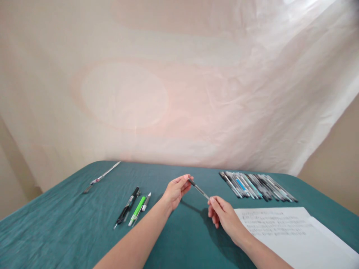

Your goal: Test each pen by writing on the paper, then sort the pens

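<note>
- Holding a thin pen (198,189) up over the table, both hands are kept close together in the middle.
- The dark end of the pen is pinched by the left hand (175,192), with the fingers closed tight on it.
- The pointed end is pinched by the right hand (223,216), with the fingers closed on it too.
- To do this well, the pen should be kept straight and pulled or turned gently, so no small part is dropped.
- A black pen (127,207), a green pen (138,210) and a white pen (146,201) are laid side by side just left of the hands.
- A long row of pens (256,185) is laid near the far right edge.
- A sheet of paper (294,239) with writing is laid right beside the right hand.
- One thin tool (101,177) is laid well apart at the far left.
- Bare green tablecloth (56,231) is seen at the near left, so room is left there for moving.
</note>
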Demonstrator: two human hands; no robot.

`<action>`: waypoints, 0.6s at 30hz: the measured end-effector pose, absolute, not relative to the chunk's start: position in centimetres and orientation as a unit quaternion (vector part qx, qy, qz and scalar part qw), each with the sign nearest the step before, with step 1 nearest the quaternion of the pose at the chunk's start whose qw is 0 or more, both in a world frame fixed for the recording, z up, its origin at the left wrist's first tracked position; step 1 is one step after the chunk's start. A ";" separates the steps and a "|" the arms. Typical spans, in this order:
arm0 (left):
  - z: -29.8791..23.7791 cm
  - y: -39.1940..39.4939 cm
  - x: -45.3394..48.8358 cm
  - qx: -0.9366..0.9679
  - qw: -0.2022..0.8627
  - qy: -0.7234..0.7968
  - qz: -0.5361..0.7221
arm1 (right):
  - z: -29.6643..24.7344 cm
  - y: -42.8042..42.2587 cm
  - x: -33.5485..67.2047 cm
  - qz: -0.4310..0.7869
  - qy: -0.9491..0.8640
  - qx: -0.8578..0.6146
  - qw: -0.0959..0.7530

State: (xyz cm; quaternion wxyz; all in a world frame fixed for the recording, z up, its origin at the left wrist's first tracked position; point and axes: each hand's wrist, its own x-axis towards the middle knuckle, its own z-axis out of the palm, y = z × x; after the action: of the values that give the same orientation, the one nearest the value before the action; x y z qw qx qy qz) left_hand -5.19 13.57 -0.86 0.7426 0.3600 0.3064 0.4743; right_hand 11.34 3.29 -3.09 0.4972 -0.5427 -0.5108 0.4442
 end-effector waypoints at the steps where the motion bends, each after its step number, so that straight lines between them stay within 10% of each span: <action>1: -0.8 13.6 -5.2 0.363 0.743 0.303 0.473 | -3.1 3.3 11.4 0.447 -0.511 -0.543 0.494; 18: 0.4 11.0 -3.1 0.273 0.804 0.304 0.433 | -0.8 1.5 10.3 0.346 -0.580 -0.509 0.534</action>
State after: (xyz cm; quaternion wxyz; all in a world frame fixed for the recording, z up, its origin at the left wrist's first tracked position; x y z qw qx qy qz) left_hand -3.07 11.00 0.42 0.8040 0.2726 0.3035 0.4327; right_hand 10.34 1.48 -0.77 0.5336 -0.5094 -0.5798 0.3460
